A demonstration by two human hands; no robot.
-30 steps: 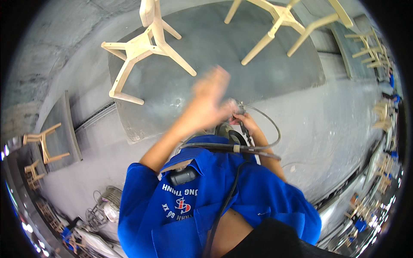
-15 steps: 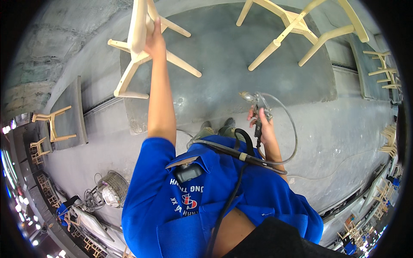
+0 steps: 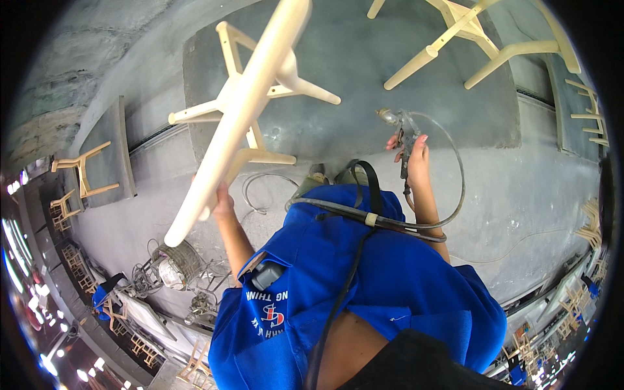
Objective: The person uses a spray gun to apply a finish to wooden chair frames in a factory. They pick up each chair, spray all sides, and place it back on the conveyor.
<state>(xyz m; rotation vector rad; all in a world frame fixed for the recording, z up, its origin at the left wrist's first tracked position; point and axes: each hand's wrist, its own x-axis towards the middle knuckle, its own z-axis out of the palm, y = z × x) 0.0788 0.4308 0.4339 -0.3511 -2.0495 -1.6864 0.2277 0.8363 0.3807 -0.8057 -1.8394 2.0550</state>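
My left hand [image 3: 223, 203] grips a pale wooden chair frame [image 3: 245, 104] near the lower end of its long curved top piece. The chair is tilted, its legs spreading out beyond that piece, and the wood hides part of my fingers. Out to the right, my right hand [image 3: 417, 155] is closed around the handle of a metal spray gun [image 3: 404, 133], whose nozzle end points away and to the left. A grey hose [image 3: 459, 159] loops from the gun back to my waist.
Ahead is a dark flat panel [image 3: 442, 127], with another pale chair frame [image 3: 455, 29] at the far right. More chair frames [image 3: 82, 170] stand along both sides. At the left, a round wire-like basket [image 3: 184, 260] sits among tangled hoses on the floor.
The held chair frame has come nearer and turned, its top piece now slanting across the view. My left hand has drawn back towards me; the right hand and spray gun have shifted slightly right.
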